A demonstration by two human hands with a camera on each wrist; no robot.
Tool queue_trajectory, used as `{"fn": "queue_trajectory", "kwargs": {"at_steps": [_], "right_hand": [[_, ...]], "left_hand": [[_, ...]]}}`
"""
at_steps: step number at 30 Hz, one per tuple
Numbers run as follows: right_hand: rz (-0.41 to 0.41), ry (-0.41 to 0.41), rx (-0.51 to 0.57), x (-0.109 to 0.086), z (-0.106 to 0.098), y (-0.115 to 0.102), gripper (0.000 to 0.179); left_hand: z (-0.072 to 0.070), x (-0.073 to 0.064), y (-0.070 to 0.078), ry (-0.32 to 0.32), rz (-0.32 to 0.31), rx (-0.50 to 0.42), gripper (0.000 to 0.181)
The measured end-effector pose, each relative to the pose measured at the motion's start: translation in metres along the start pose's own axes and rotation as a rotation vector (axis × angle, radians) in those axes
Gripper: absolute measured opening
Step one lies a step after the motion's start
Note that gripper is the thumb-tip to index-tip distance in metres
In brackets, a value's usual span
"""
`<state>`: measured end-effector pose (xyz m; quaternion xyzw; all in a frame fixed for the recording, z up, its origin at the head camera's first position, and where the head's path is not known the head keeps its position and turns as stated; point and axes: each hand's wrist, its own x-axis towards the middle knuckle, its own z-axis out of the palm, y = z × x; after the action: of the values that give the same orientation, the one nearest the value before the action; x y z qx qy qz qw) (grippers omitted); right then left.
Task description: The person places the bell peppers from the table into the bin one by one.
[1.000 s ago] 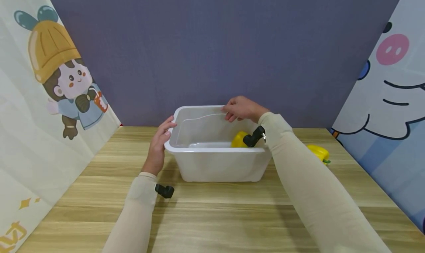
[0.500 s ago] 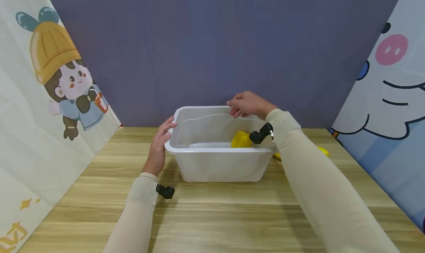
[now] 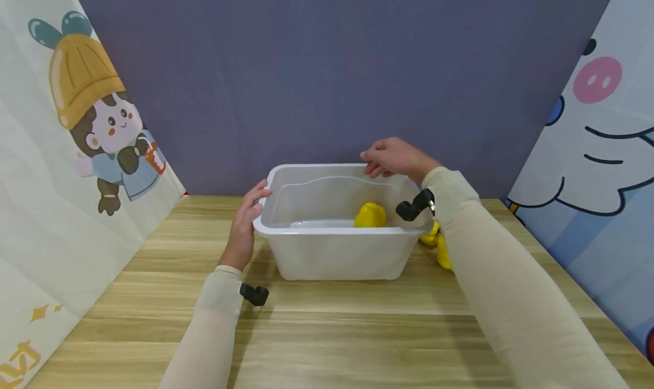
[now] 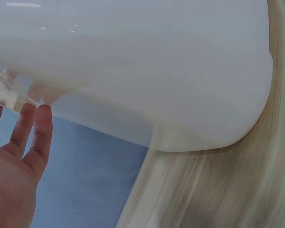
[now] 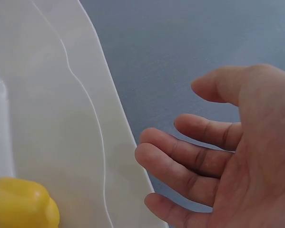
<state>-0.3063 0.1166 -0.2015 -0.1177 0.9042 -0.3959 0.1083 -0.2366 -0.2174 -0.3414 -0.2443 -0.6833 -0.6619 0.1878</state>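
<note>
A yellow bell pepper lies inside a white plastic bin, towards its right end. My left hand rests on the bin's left rim, its fingertips touching the edge; the left wrist view shows these fingers fairly straight. Above the bin's back right rim hovers my right hand, fingers loosely bent and holding nothing. The right wrist view has the bell pepper at lower left, well apart from the right hand. More yellow peppers stand outside the bin, partly hidden by the right forearm.
The bin stands on a wood-grain table, close to a grey-blue back panel. Printed curtains border the table on both sides. A small black camera is strapped to each wrist.
My right hand has drifted right and slightly upward, away from the bell pepper in the bin, which now shows more fully. The left hand has stayed on the rim.
</note>
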Motion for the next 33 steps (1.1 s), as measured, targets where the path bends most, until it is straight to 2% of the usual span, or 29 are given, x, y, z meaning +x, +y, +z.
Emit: {"fn": "queue_trajectory", "kwargs": {"at_steps": [11, 21, 33], "right_hand": [[-0.026, -0.006, 0.007, -0.014, -0.010, 0.005, 0.045], [-0.011, 0.010, -0.007, -0.023, -0.014, 0.012, 0.043], [-0.071, 0.010, 0.019, -0.022, -0.026, 0.033, 0.043]], "left_hand": [[-0.001, 0.000, -0.002, 0.004, -0.002, 0.013, 0.041], [-0.002, -0.001, -0.002, 0.005, 0.003, 0.013, 0.041], [0.007, 0.005, -0.007, 0.025, -0.007, 0.025, 0.039]]}}
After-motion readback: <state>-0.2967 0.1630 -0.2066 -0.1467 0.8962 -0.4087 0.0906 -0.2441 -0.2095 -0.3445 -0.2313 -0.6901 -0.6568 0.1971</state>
